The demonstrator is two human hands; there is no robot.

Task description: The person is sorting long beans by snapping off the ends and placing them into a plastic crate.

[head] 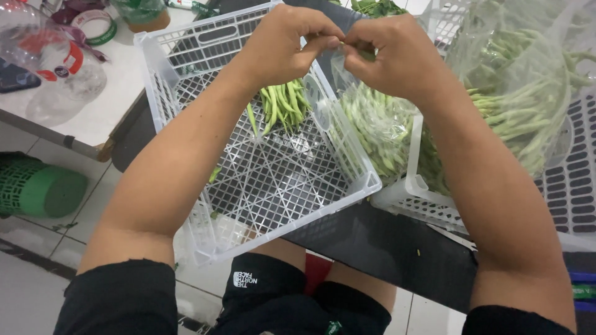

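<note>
Above the white crate (pixel 347 158), both hands (pixel 340 46) pinch one green bean (pixel 340 43) between their fingertips.

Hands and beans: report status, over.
Left hand and right hand pinched together on the clear bag of beans. Small bean pile in white crate. Nothing in the way.

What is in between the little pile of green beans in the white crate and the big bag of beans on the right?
In the head view, the crate's white lattice wall stands between the loose bean pile and the clear plastic bag of beans.
</note>
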